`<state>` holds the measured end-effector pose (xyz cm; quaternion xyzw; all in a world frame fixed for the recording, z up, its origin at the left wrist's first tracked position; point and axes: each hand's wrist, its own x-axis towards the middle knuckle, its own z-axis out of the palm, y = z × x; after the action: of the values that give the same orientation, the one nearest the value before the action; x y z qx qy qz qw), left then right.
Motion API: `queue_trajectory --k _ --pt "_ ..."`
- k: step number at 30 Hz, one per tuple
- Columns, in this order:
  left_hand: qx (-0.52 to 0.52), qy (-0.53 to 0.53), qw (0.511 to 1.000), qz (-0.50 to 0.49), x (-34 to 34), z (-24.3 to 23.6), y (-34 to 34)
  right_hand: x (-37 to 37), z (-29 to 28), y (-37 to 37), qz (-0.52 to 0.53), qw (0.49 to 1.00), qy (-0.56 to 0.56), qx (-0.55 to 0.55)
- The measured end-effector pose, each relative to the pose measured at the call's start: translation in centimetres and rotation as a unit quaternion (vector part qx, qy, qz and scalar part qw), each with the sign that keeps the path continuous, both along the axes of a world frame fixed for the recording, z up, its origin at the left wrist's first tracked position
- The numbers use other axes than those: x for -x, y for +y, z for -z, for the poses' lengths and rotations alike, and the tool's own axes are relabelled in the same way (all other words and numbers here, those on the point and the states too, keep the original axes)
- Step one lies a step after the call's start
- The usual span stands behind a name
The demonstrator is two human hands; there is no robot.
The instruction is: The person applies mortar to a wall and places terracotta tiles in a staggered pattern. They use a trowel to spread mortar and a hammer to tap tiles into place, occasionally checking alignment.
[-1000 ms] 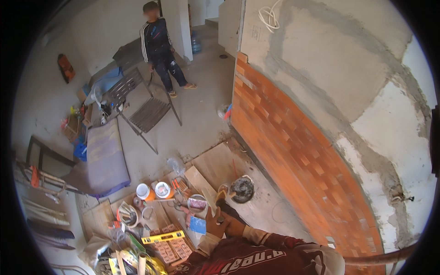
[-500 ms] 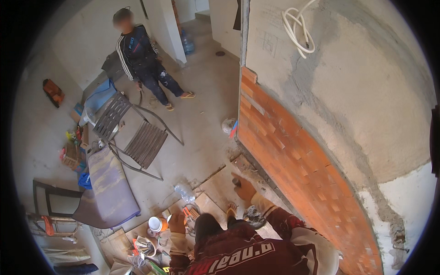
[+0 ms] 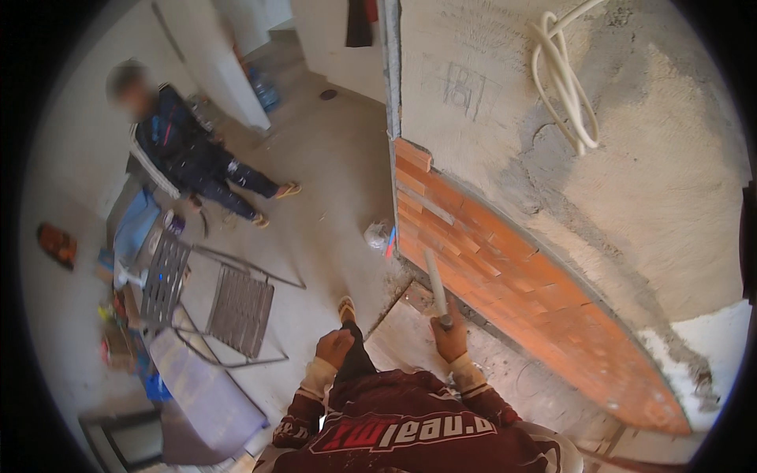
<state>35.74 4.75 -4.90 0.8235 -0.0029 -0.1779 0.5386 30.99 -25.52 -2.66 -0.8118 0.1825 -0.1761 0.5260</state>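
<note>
My right hand (image 3: 451, 339) is closed around a pale rod with a dark round end (image 3: 435, 276). The rod points up and away from me, and its exact kind is unclear. Just beyond it is the lower wall, faced with thin orange bricks (image 3: 489, 260). My left hand (image 3: 335, 348) is curled closed in front of my body, above my leg. Whether anything is inside its fingers is hidden.
Another person (image 3: 185, 146) stands at the far left. A slatted folding chair (image 3: 240, 315) and a purple padded board (image 3: 206, 382) are on my left. White cable (image 3: 569, 91) hangs in a coil on the plastered wall. A crumpled plastic bag (image 3: 376, 235) lies at the wall's corner.
I have straightened and stepped forward, away from the tools on the floor. My left hand has come up from beside them. The rod in my right hand now shows at full length.
</note>
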Motion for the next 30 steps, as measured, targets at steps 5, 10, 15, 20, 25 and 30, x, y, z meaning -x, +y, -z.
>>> queue_trajectory --k 5,10,15,20,25,30 --pt "0.006 -0.052 0.986 0.157 -17.6 -1.6 0.1 -6.3 0.4 1.6 0.075 0.996 0.046 0.004" --pt "-0.006 -0.11 0.945 0.309 -32.7 -3.7 -4.9 -11.5 -2.2 6.1 0.188 0.981 0.0 0.044" --pt "0.073 -0.152 0.939 0.299 -44.4 -6.6 -12.6 -15.7 -6.4 10.5 0.244 0.966 0.043 -0.078" --pt "0.057 -0.242 0.914 0.32 -48.8 -8.0 -20.3 -19.0 -6.8 12.3 0.304 0.949 0.012 -0.081" --pt "0.117 -0.233 0.903 0.342 -50.7 -6.0 -21.9 -21.9 -6.0 12.2 0.325 0.942 -0.024 -0.077" --pt "0.191 -0.218 0.883 0.369 -51.2 -4.7 -23.2 -23.7 -6.0 12.7 0.374 0.926 -0.008 -0.043"
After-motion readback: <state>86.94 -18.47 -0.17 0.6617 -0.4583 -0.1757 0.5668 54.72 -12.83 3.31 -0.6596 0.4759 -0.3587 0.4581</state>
